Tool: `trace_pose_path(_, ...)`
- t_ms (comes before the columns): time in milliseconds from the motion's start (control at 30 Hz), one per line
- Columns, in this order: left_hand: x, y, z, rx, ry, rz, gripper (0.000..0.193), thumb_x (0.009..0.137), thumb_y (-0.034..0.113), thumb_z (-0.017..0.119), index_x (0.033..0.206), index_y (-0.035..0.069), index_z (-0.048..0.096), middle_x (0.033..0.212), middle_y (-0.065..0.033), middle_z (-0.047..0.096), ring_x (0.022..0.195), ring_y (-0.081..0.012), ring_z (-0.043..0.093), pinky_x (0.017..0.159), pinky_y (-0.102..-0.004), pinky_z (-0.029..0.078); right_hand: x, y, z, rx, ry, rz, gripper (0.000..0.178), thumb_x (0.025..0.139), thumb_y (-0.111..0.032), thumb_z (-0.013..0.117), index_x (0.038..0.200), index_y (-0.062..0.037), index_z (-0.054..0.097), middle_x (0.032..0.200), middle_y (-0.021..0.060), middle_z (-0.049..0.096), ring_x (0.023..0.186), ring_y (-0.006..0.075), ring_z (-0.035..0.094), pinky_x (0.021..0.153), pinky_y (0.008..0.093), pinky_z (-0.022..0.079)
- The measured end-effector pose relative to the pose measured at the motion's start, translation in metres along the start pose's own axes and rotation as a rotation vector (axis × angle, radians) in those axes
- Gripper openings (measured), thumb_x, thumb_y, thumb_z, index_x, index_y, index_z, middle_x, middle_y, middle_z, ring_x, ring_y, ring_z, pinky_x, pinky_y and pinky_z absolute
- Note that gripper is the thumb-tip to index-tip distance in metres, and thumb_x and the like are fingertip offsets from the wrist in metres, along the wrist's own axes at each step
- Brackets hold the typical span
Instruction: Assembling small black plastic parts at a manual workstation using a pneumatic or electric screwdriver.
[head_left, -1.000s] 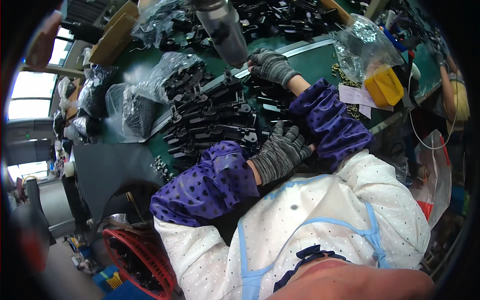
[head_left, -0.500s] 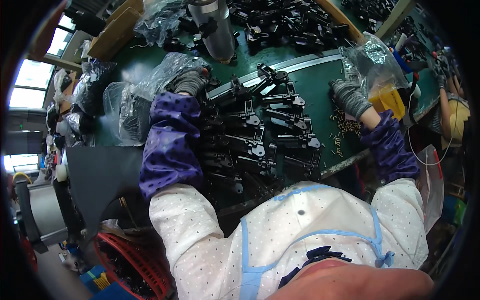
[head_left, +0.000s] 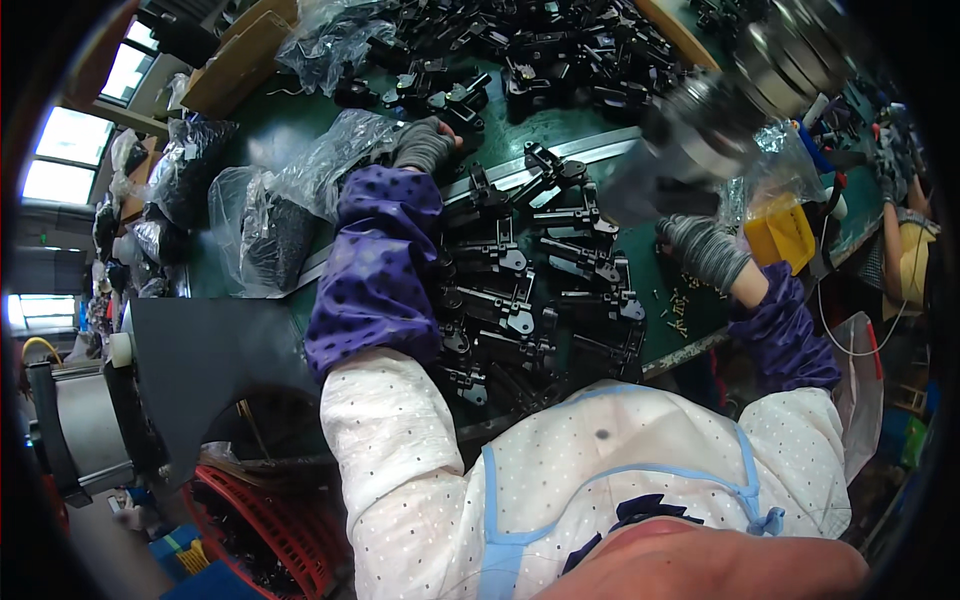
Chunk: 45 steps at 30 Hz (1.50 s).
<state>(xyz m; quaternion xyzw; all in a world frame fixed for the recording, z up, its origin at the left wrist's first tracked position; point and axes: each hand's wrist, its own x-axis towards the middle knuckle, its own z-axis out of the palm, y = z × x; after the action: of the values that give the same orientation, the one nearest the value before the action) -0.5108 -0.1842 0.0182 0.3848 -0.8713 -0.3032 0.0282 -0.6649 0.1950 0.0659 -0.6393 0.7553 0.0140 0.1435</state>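
My left hand (head_left: pixel 428 145), in a grey striped glove with bare fingertips, is at the far side of the bench beside a crumpled clear plastic bag (head_left: pixel 340 150). Its fingers are curled, and anything inside them is hidden. Rows of black metal hinge-like brackets (head_left: pixel 515 300) lie between my arms. On the right, my right hand (head_left: pixel 705 250), gloved alike, is bent with its fingers together beside scattered small brass pins (head_left: pixel 680 312). What it holds, if anything, does not show. A motion-blurred metal cylinder (head_left: pixel 745 110) hangs just beyond it.
More black metal parts (head_left: pixel 560 50) are heaped at the back. A metal rail (head_left: pixel 590 148) crosses the green bench. A yellow container (head_left: pixel 780 235) stands right of my right hand. At lower left is a red basket (head_left: pixel 290 530). Another person's arm (head_left: pixel 890 235) shows at far right.
The metal cylinder has swung from the upper middle to the upper right. My left hand has moved right and slightly away, and my right hand has come nearer to me.
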Motion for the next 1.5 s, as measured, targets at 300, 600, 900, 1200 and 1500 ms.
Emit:
trace_pose_path(300,-0.025,0.023,0.011,0.374,0.126,0.357,0.024,0.066,0.017,0.068,0.087,0.01,0.059,0.084,-0.0121,0.061,0.082,-0.0289,0.059,0.073,-0.036,0.046,0.003,0.021,0.056,0.614,0.466,-0.219,0.017,0.072,-0.013,0.058,0.088,-0.0079,0.06,0.074,0.0082,0.062,0.064,0.0274,0.058,0.06,0.0354,0.047)
trace_pose_path(600,-0.094,0.07,0.002,-0.122,0.235,0.518,0.021,0.066,0.009,0.067,0.085,0.007,0.059,0.08,-0.0106,0.061,0.078,-0.0239,0.06,0.069,-0.032,0.047,0.052,0.018,-0.042,0.897,0.168,-0.1,0.009,0.073,-0.008,0.06,0.079,-0.0035,0.054,0.064,0.0018,0.055,0.058,0.0115,0.053,0.053,0.0255,0.046)
trace_pose_path(900,-0.106,0.093,0.066,-0.14,0.319,0.473,0.022,0.073,0.021,0.065,0.084,0.004,0.057,0.075,-0.0109,0.059,0.068,-0.0216,0.057,0.063,-0.0325,0.044,0.142,0.007,-0.025,1.207,0.059,-0.193,0.017,0.074,-0.014,0.062,0.088,-0.0045,0.062,0.072,0.0016,0.061,0.07,0.0097,0.056,0.064,0.0244,0.047)
trace_pose_path(1200,-0.104,0.092,0.077,-0.154,0.402,0.514,0.015,0.071,0.014,0.066,0.079,0.004,0.057,0.07,-0.0086,0.058,0.066,-0.0195,0.057,0.062,-0.0301,0.044,0.151,0.008,-0.021,1.16,-0.035,-0.069,0.02,0.071,-0.012,0.063,0.089,-0.0034,0.063,0.08,0.005,0.063,0.078,0.0119,0.057,0.072,0.0267,0.045)
trace_pose_path(1500,-0.112,0.123,0.071,-0.045,0.299,0.251,0.025,0.07,0.025,0.068,0.086,0.006,0.061,0.077,-0.0112,0.061,0.07,-0.028,0.059,0.066,-0.036,0.044,0.085,-0.049,-0.09,1.248,0.522,-0.577,0.052,0.071,-0.017,0.068,0.116,-0.0045,0.044,0.096,0.0087,0.058,0.091,0.0202,0.056,0.081,0.0298,0.047)
